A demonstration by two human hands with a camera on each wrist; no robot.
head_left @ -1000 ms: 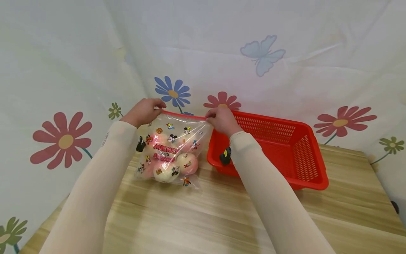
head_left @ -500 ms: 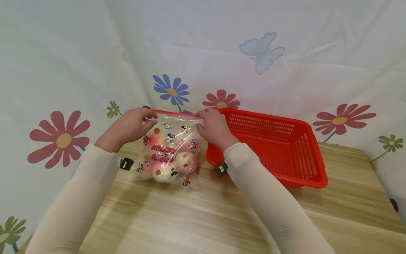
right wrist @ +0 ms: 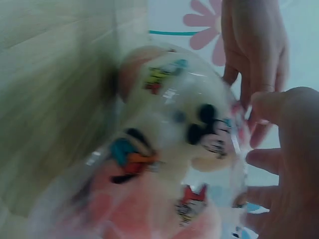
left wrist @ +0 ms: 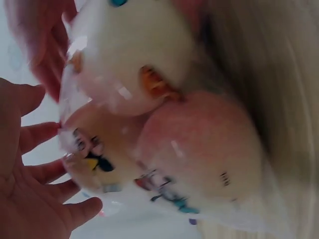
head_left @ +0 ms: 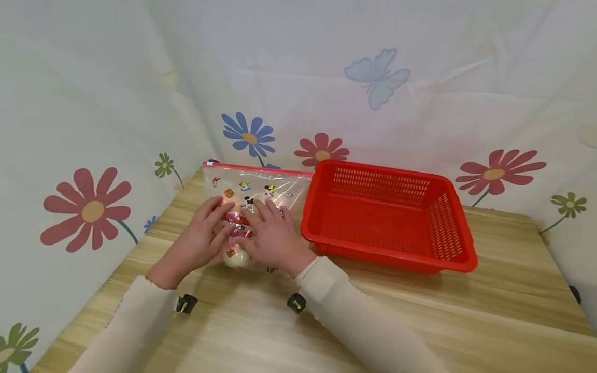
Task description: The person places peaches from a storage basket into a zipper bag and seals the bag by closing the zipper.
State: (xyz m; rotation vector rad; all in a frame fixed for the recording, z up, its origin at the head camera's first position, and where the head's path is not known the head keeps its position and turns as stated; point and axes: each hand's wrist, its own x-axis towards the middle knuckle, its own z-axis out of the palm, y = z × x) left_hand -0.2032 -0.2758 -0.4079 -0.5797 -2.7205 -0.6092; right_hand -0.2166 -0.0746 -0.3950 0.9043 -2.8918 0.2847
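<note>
A clear zip bag point(head_left: 254, 178) printed with cartoon figures lies on the wooden table, its red zip strip along the far edge. Inside are several round, pink-and-cream fruits that look like peaches point(left wrist: 199, 149). My left hand point(head_left: 200, 235) touches the left part of the bag from above with spread fingers. Beside it, my right hand point(head_left: 275, 233) rests on the bag's right part, fingers also spread. Both wrist views show the fingertips against the plastic. The hands cover much of the print and the fruit.
A red plastic basket point(head_left: 373, 215) with slotted sides stands right of the bag, close to its right edge. White flower-print cloth point(head_left: 289, 62) hangs behind the wooden table point(head_left: 238, 331). Small black devices point(head_left: 296, 303) sit at the wrists.
Both hands have let go of the red zip edge and moved down toward me onto the bag's middle. The bag's top now leans back, flatter. The basket has stayed put.
</note>
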